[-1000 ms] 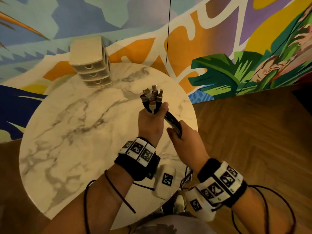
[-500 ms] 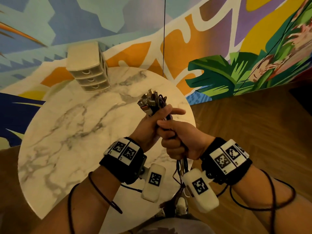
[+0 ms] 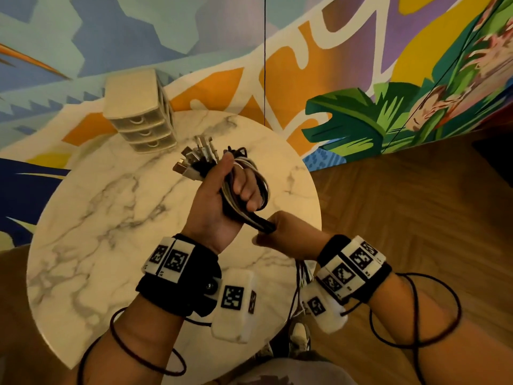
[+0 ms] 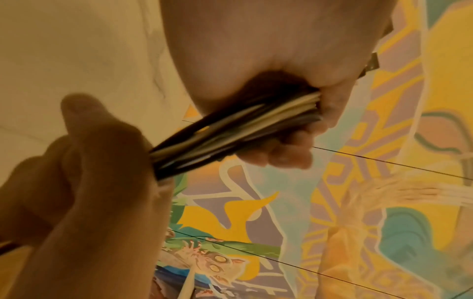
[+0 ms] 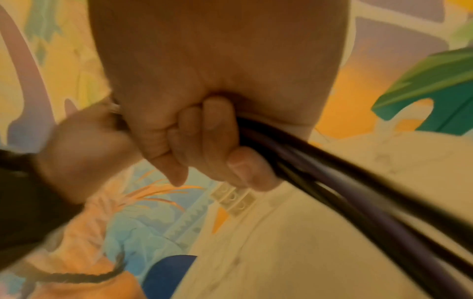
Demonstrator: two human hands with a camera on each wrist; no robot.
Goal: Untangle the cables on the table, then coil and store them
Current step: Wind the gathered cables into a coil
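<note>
A bundle of black and white cables (image 3: 251, 187) is wound in a loop round the fingers of my left hand (image 3: 213, 207), which grips it palm up over the marble table (image 3: 91, 218). Its metal connectors (image 3: 194, 159) fan out past the thumb. Just below, my right hand (image 3: 288, 236) grips the same bundle where it leaves the left fist. The loose ends (image 3: 301, 276) hang down past the table's edge. In the left wrist view the cables (image 4: 230, 131) stretch between both fists. The right wrist view shows dark cables (image 5: 358, 182) running out of my right hand (image 5: 204, 137).
A small beige three-drawer unit (image 3: 141, 115) stands at the table's far edge, also visible as the drawer unit (image 5: 232, 200) in the right wrist view. A painted wall rises behind the table, and wooden floor (image 3: 402, 218) lies to the right.
My left hand has turned palm up and the cable bundle now loops round its fingers. My right hand has slid down along the bundle to below the left hand.
</note>
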